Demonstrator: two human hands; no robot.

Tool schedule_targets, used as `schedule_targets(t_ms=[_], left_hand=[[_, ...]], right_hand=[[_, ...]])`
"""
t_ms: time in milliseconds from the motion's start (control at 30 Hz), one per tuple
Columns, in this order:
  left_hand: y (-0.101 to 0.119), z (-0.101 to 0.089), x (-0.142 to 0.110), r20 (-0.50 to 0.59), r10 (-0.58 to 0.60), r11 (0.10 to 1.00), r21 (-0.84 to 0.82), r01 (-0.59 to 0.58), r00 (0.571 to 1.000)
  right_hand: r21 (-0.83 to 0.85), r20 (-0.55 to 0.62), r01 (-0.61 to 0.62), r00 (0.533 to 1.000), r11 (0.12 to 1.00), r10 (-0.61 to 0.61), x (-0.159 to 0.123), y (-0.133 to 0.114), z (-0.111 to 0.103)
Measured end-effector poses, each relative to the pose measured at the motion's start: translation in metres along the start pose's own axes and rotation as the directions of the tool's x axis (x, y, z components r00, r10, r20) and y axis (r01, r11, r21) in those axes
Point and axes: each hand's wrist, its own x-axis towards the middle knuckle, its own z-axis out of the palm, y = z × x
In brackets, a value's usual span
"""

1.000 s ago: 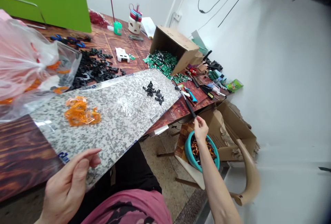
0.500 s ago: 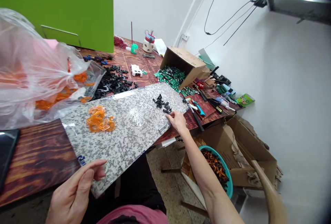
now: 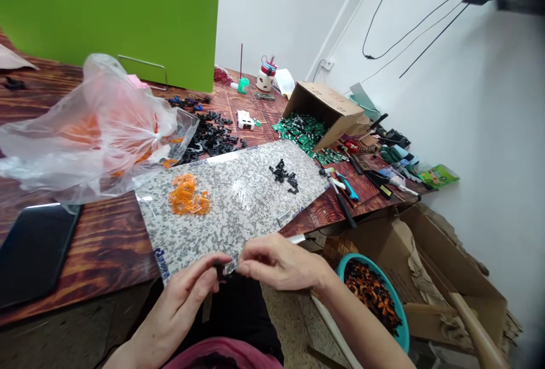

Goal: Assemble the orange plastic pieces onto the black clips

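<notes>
Here, left hand (image 3: 183, 295) pinches black part (image 3: 220, 270); right hand (image 3: 283, 262) nearly closed, grip unclear; blue lettering (image 3: 160, 256) illegible.

- Looks like a small, makeshift assembly workshop.
- Wood-look table (image 3: 110, 244) across the frame: black parts (image 3: 215, 136) and orange parts (image 3: 187, 196) in separate piles.
- Green boards (image 3: 300, 129) spilling from a tipped box (image 3: 330, 97), right of centre.
- Hammer (image 3: 346, 209) amid other clutter, right.
- Tub (image 3: 402, 319) of black and orange pieces, lower right.
- Plain white wall (image 3: 272, 5), with outlet (image 3: 327, 65) and loose cables (image 3: 380, 54), upper right.
- Drink cup (image 3: 264, 80) sharing the table, upper centre.
</notes>
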Motion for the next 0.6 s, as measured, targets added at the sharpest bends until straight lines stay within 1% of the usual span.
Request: schedule_targets(t_ms=[67, 167, 233, 333, 400, 433, 467, 500, 533, 600], left_hand=[[-0.004, -0.001, -0.001, 0.062, -0.047, 0.998, -0.043, 0.049, 0.997], [-0.009, 0.000, -0.003, 0.076, -0.125, 0.981, -0.137, 0.134, 0.989], [-0.009, 0.003, -0.003, 0.059, -0.175, 0.960, -0.210, 0.184, 0.983], [-0.004, 0.007, -0.002, 0.004, -0.268, 0.913, -0.318, 0.255, 0.964], [0.000, 0.008, -0.001, -0.038, -0.318, 0.885, -0.371, 0.282, 0.947], [0.002, 0.008, -0.001, -0.058, -0.336, 0.874, -0.393, 0.288, 0.940], [0.003, 0.007, -0.001, -0.074, -0.348, 0.864, -0.413, 0.289, 0.934], [0.003, 0.007, -0.002, -0.087, -0.358, 0.854, -0.432, 0.289, 0.930], [0.003, 0.006, -0.002, -0.098, -0.367, 0.845, -0.451, 0.288, 0.925], [0.003, 0.006, -0.002, -0.124, -0.383, 0.832, -0.477, 0.284, 0.915]], right_hand=[[0.004, 0.054, 0.019, 0.998, 1.000, -0.019, 0.004, 0.001, 0.006], [0.048, 0.052, -0.015, 0.999, 0.999, 0.013, 0.009, 0.012, 0.008], [0.081, 0.038, -0.031, 0.999, 0.996, 0.028, 0.012, 0.017, 0.007], [0.097, 0.023, -0.029, 0.999, 0.995, 0.027, 0.017, 0.018, 0.007], [0.102, 0.036, -0.017, 0.999, 0.995, 0.013, 0.022, 0.021, 0.006], [0.079, 0.021, -0.024, 1.000, 0.997, 0.022, 0.026, 0.026, 0.005], [0.033, -0.021, -0.052, 0.998, 0.998, 0.053, 0.031, 0.032, 0.003], [-0.027, -0.091, -0.101, 0.991, 0.994, 0.098, 0.037, 0.041, 0.000], [-0.091, -0.183, -0.167, 0.972, 0.982, 0.148, 0.044, 0.052, -0.004], [-0.184, -0.377, -0.316, 0.897, 0.931, 0.230, 0.060, 0.076, -0.014]])
